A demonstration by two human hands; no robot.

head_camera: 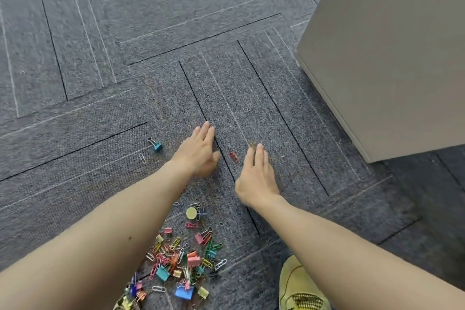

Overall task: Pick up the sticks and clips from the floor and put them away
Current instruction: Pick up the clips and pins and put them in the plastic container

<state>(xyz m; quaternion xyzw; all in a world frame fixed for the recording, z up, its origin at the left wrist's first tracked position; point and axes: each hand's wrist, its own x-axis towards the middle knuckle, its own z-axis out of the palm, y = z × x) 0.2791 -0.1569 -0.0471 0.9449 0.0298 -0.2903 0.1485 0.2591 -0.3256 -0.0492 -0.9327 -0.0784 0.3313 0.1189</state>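
A heap of colourful binder clips and paper clips [181, 259] lies on the grey carpet near the bottom centre, under my left forearm. Farther out lie a blue binder clip [157, 146], a white paper clip [142, 158], a red paper clip [233, 156] and a yellow paper clip [252, 145]. My left hand [200, 151] is stretched flat over the carpet, fingers straight, holding nothing. My right hand [256, 173] is also flat with straight fingers, its fingertips at the yellow paper clip. The red paper clip lies between the two hands. A round yellow disc [191, 213] sits at the heap's top.
A beige cabinet [392, 58] stands on the floor at the right, its corner close to my right hand. A yellow shoe [299, 287] shows at the bottom right. Grey carpet tiles [100, 70] stretch to the left and far side.
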